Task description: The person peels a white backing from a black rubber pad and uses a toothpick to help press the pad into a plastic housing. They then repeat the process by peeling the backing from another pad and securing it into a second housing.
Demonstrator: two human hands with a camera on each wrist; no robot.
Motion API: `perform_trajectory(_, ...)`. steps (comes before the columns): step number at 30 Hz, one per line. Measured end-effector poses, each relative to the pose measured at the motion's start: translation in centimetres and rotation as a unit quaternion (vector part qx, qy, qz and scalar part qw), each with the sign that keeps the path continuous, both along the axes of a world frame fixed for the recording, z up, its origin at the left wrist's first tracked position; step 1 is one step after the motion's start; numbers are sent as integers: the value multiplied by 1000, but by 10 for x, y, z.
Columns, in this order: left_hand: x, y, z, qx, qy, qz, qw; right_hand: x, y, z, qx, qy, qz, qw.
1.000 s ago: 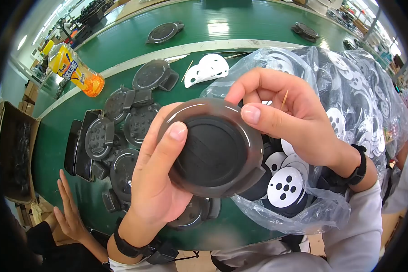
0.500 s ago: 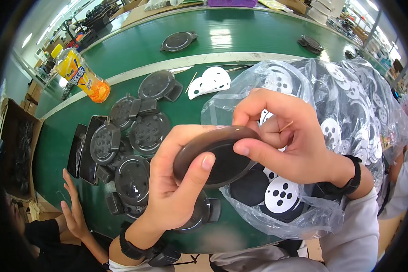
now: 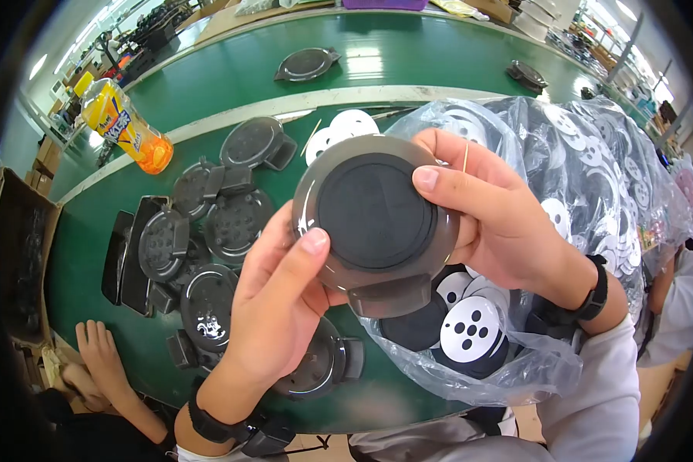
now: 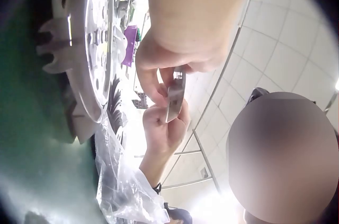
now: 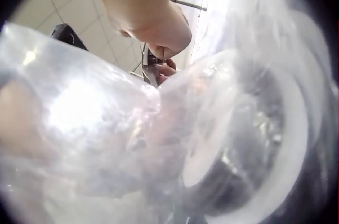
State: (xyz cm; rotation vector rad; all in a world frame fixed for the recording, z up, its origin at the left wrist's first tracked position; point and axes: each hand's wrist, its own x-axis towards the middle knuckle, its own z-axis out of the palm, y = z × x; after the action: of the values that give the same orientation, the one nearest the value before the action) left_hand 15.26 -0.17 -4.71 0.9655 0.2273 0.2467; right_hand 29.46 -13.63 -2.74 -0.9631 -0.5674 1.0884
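Observation:
Both hands hold up a round, smoky see-through plastic cover [image 3: 306,204] with a black disc [image 3: 377,212] on its face and a squared tab at its lower edge. My left hand [image 3: 273,312] grips it from the lower left, thumb on the rim. With thumb on the face and fingers behind, my right hand [image 3: 504,212] pinches its right side. A thin wooden toothpick [image 3: 465,159] sticks up from behind the right thumb. In the left wrist view the cover [image 4: 176,97] shows edge-on between the hands. Plastic film blurs much of the right wrist view.
Several similar dark covers [image 3: 210,304] lie on the green table at left. A clear bag [image 3: 547,377] with white, holed discs [image 3: 470,329] fills the right. Further out are a drink bottle [image 3: 127,127], a cardboard box [image 3: 23,254] and another person's hand [image 3: 100,354].
The cover tilted to a near edge-on view half a second ago and now faces the camera again, turned so its tab points down. The other person's hand at left has lowered.

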Motion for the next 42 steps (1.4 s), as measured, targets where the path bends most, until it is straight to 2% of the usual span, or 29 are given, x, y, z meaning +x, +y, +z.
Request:
perform_trajectory(3, 0, -4, 0, 14, 3, 28, 1000, 0, 2, -4, 3, -18, 2, 1000)
perform_trajectory(8, 2, -4, -1, -20, -2, 22, 1000, -1, 1, 4, -26, -56, 0, 998)
perform_trajectory(10, 3, -3, -1, -41, -4, 54, 998, -2, 4, 9, -119, -228, -28, 966)
perform_trajectory(11, 2, -1, -2, -41, -2, 56, 998, -3, 5, 8, -119, -225, -26, 967)
perform_trajectory(13, -2, 4, -4, -79, -24, 9, 997, -3, 4, 5, -126, -278, -42, 951)
perform_trajectory(14, -3, 6, -5, -79, -22, 12, 997, -1, 3, 5, -125, -276, -39, 952)
perform_trajectory(16, -4, 9, -7, -120, -63, -39, 990, 3, 0, 6, -157, -292, -16, 943)
perform_trajectory(19, -6, 9, -5, -129, -57, -32, 990, -3, -2, 17, -184, -307, -6, 934)
perform_trajectory(20, -4, 6, -3, -129, -58, -33, 989, -3, -4, 19, -194, -323, 5, 926)
perform_trajectory(21, -2, 2, 0, -95, -33, 24, 995, 1, -3, 14, -137, -501, -35, 853)
perform_trajectory(22, -1, 1, 2, -59, -7, 81, 995, 1, -4, 13, -137, -502, -35, 853)
perform_trajectory(23, -2, 2, 0, -59, -8, 81, 995, 0, -4, 14, -128, -476, -40, 869)
perform_trajectory(25, -2, 8, -9, -97, -124, -14, 987, -1, -4, 14, -119, -428, -24, 896)
perform_trajectory(26, -4, 7, -11, -94, -125, -13, 988, -2, -4, 11, -116, -429, -25, 895)
perform_trajectory(28, -10, 3, -15, -48, -91, 63, 993, -3, -2, 3, -72, -406, 0, 911)
perform_trajectory(29, -2, 9, -15, 105, -184, 3, 977, 1, -5, 5, -83, -459, 7, 884)
perform_trajectory(30, 0, 8, -13, 107, -187, 1, 977, -1, -5, 7, -81, -462, 4, 883)
perform_trajectory(32, 3, 6, -9, 130, -131, 44, 982, -6, -4, 11, -133, -385, -39, 913)
perform_trajectory(33, 3, 8, -8, 142, -120, 31, 982, -5, -4, 10, -127, -381, -32, 915)
perform_trajectory(37, 3, 7, -7, 142, -122, 35, 982, -4, -4, 8, -115, -358, -21, 926)
perform_trajectory(39, 3, 6, -5, 118, -116, 39, 985, -2, -3, 2, -40, -311, -51, 948)
perform_trajectory(42, 4, 4, -3, 98, -113, 27, 988, 1, -3, 7, -57, -330, -45, 941)
